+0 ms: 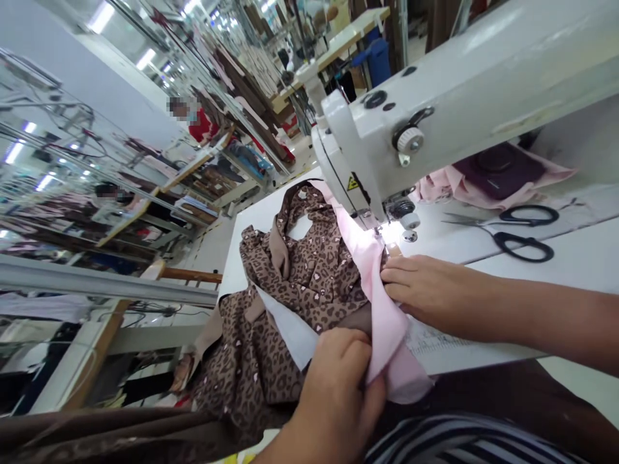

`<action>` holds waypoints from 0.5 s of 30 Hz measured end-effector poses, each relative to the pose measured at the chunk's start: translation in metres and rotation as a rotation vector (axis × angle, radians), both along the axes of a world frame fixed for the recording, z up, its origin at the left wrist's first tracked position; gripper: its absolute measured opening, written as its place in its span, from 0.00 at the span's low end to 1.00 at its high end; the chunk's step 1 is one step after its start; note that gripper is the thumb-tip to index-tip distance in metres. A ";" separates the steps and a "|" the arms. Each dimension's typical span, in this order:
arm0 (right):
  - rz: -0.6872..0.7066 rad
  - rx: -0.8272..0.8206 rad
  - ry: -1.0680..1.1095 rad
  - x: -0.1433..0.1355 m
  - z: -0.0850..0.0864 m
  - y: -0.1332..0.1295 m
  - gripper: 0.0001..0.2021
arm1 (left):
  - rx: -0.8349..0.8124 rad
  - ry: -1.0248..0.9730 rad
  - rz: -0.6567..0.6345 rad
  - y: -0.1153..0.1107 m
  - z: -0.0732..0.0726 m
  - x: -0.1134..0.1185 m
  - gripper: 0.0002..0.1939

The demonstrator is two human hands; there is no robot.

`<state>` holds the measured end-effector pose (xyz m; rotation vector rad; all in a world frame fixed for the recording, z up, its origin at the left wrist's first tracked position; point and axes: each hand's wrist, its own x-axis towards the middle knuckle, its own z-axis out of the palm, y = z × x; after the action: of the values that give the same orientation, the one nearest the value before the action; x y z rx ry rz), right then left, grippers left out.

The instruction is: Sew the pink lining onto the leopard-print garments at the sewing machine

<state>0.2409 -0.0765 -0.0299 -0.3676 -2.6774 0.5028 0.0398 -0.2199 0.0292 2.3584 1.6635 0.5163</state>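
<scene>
A brown leopard-print garment (319,258) with a pink fabric edge (387,322) lies on the white sewing table (232,258). The pink strip runs under the lit needle area of a white sewing machine (464,84). My left hand (338,367) is closed on the garment near the table's front edge, thumb at the pink fabric and fingers curled over the brown cloth. Close to the needle, my right hand (430,290) presses on the pink fabric's edge with fingers together; whether it pinches the cloth is hidden.
Black-handled scissors (522,232) lie right of the needle. Behind them, a dark purple object (500,167) rests on pink cloth (440,187). Part of the garment hangs over the table's left side. Persons sit at other workstations in the left background.
</scene>
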 end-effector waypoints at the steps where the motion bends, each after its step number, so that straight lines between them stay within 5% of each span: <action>1: -0.007 -0.053 -0.008 -0.001 0.003 0.000 0.10 | -0.056 -0.054 0.009 0.003 0.008 -0.007 0.07; 3: -0.041 -0.114 -0.010 -0.002 0.010 -0.002 0.11 | -0.048 -0.034 0.058 0.017 0.030 -0.030 0.08; 6: -0.112 -0.161 -0.014 -0.005 0.017 -0.007 0.14 | 0.268 0.291 0.106 0.046 0.062 -0.068 0.10; 8: -0.165 -0.188 -0.022 -0.008 0.018 -0.011 0.18 | 0.391 0.454 0.116 0.060 0.069 -0.080 0.11; 10: -0.199 -0.204 -0.025 -0.011 0.018 -0.015 0.17 | 0.398 0.483 0.056 0.063 0.062 -0.077 0.13; 15: -0.216 -0.180 -0.038 -0.015 0.013 -0.016 0.06 | 0.143 0.328 -0.050 0.043 0.012 -0.052 0.11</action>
<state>0.2256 -0.0926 -0.0173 -0.7152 -2.5938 0.6764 -0.0120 -0.1774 0.0416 2.7020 1.7422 0.2556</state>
